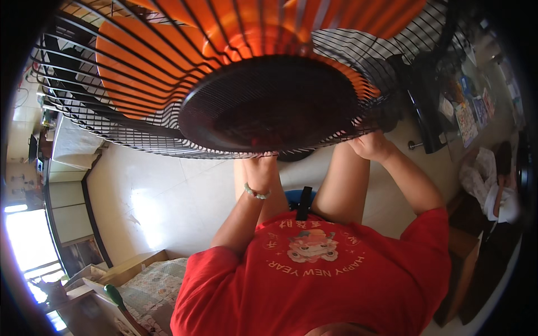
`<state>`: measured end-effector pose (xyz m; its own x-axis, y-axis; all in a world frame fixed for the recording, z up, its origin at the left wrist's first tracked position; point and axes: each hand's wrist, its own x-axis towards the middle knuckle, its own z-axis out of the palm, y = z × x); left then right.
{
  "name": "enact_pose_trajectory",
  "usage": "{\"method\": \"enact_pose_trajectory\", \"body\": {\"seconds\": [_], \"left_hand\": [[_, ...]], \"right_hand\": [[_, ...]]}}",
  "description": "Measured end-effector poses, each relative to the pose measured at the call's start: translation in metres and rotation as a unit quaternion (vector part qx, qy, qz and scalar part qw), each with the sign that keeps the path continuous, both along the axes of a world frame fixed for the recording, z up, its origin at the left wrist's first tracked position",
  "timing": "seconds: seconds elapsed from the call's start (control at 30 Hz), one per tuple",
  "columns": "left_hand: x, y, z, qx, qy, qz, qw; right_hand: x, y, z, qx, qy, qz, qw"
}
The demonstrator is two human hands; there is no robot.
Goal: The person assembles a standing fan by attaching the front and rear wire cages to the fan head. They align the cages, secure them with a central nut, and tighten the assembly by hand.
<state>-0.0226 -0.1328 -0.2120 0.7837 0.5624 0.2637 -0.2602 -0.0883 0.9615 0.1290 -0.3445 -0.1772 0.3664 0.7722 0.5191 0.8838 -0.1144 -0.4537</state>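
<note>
A large electric fan fills the top of the head view, with orange blades (130, 63) inside a black wire guard (138, 136). Its round black centre disc (273, 105) faces up towards me. My left hand (259, 170), with a bead bracelet (256, 192) at the wrist, is at the guard's near edge; its fingers are hidden behind the wires. Farther right, my right hand (370, 145) is bent around the same lower edge, its fingertips partly covered by the guard.
My bare knees are apart below the fan, over a pale tiled floor (168, 185). A blue seat (299, 196) shows between my thighs. To the right is a glass-topped table (466, 109) with papers. A floral-covered surface (155, 281) lies lower left; a person's arm (500, 197) shows far right.
</note>
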Motion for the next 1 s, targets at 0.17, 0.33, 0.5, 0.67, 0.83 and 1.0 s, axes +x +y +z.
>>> {"method": "enact_pose_trajectory", "body": {"seconds": [0.17,0.33,0.5,0.67,0.83,1.0], "left_hand": [[-0.006,0.0,0.016,0.049,0.008,0.026,0.998],[-0.002,0.003,0.014,0.06,-0.054,0.059,0.995],[-0.001,0.006,0.022,0.004,-0.05,0.009,0.999],[-0.005,0.011,-0.011,-0.092,0.013,-0.034,0.995],[-0.001,0.014,-0.008,-0.073,-0.003,-0.085,0.994],[0.005,0.014,0.004,-0.018,-0.036,-0.089,0.995]], "right_hand": [[-0.007,0.001,0.009,0.016,-0.102,-0.012,0.995],[-0.012,0.008,0.011,-0.007,0.044,-0.028,0.999],[-0.01,0.009,0.028,-0.065,0.068,-0.021,0.995],[-0.006,-0.003,0.004,-0.066,-0.016,-0.036,0.997],[-0.007,-0.004,-0.007,-0.018,-0.046,-0.037,0.998],[-0.008,-0.008,-0.017,-0.121,-0.197,-0.039,0.972]]}}
